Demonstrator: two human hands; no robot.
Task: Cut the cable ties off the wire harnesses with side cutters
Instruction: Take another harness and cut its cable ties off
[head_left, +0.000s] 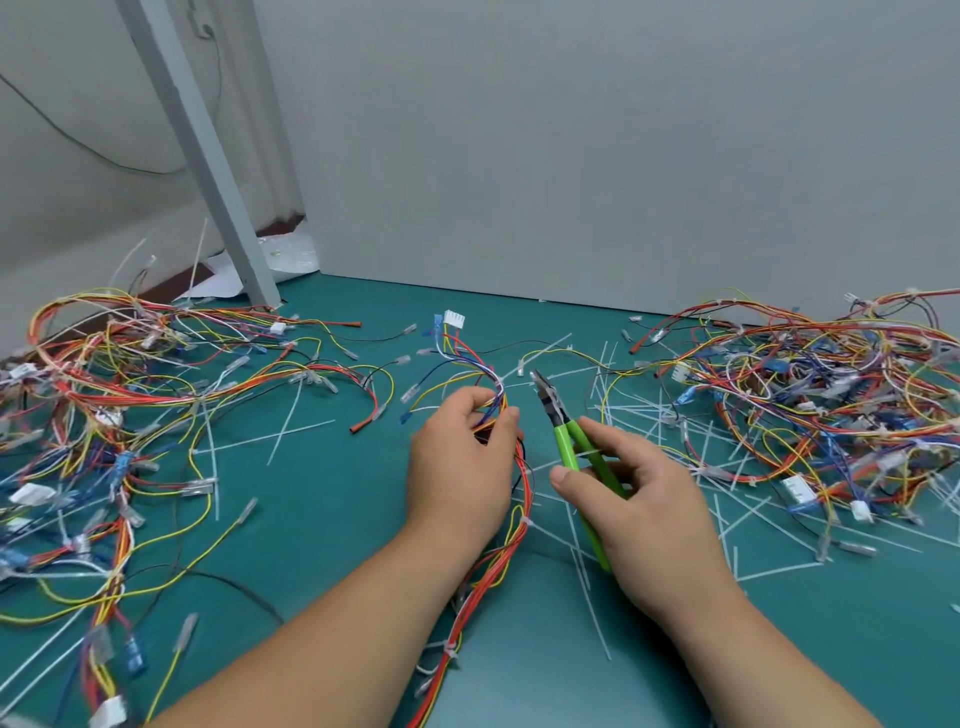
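Green bench mat (332, 519), harness piles heaped at far left (104, 384) and far right (831, 395). One wire harness (523, 499) is laid down the middle of the mat, running from the bottom edge up to a white connector (454, 318). It is judged light and limp: the loose wires flop, and the bundle is only firm where it is tied.

The left hand (462, 462) is wrapped round the bundle just below the point where the wires fan out. This is judged a good hold, since the wires are bunched and steadied close to a tie.

The side cutters (566, 441) are held by their green handles in the right hand (649, 509), thumb on one side, fingers on the other. The nose is pointed at the bundle, near it but apart. The jaws look almost closed, though blur makes this uncertain.

Cut tie tails (644, 410) are scattered around the right hand. A white cable tie (525, 521) is still seen on the harness below the left hand. It is small, thin, probably stiff nylon, tight on soft insulation, so nicking is judged a risk.
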